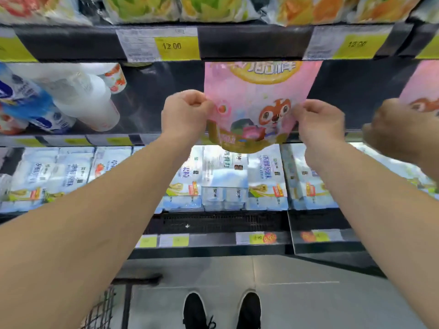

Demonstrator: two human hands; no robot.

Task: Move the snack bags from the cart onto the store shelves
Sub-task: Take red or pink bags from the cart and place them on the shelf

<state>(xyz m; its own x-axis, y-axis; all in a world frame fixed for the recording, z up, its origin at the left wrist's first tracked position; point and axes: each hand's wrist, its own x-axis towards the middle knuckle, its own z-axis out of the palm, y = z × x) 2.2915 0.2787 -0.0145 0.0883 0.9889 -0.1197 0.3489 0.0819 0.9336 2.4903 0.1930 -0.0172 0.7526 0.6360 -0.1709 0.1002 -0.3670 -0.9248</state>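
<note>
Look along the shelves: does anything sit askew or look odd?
Yes. At the left of the middle shelf, white bottles lie tipped over rather than upright. The pink bag both hands hold looks undamaged.

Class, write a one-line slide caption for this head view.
Both hands, left and right, pinch a pink snack bag at the middle shelf.

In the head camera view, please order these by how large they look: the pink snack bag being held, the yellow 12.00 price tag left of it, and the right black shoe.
Largest to smallest:
1. pink snack bag
2. and 3. right black shoe and yellow 12.00 price tag look alike; not ranked.
</note>
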